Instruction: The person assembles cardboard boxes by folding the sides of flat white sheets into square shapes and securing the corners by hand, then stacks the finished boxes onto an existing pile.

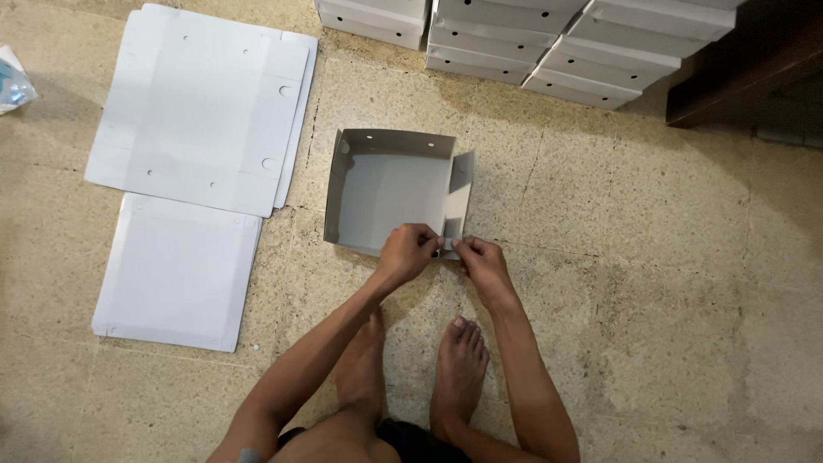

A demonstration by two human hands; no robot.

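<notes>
A half-folded white cardboard box (386,184) sits on the stone floor in front of me, its walls raised and small round holes in the far wall. My left hand (407,251) pinches the near right corner of the box. My right hand (480,257) grips the same corner from the other side, at the foot of the loose right flap (460,193). Both hands meet at that corner, fingers closed on the cardboard. My bare feet (457,369) rest on the floor just behind my hands.
Flat unfolded white box blanks (201,107) lie to the left, with another white sheet (176,270) below them. Several finished white boxes (531,39) are stacked at the top. A dark wooden piece of furniture (746,64) stands at the upper right.
</notes>
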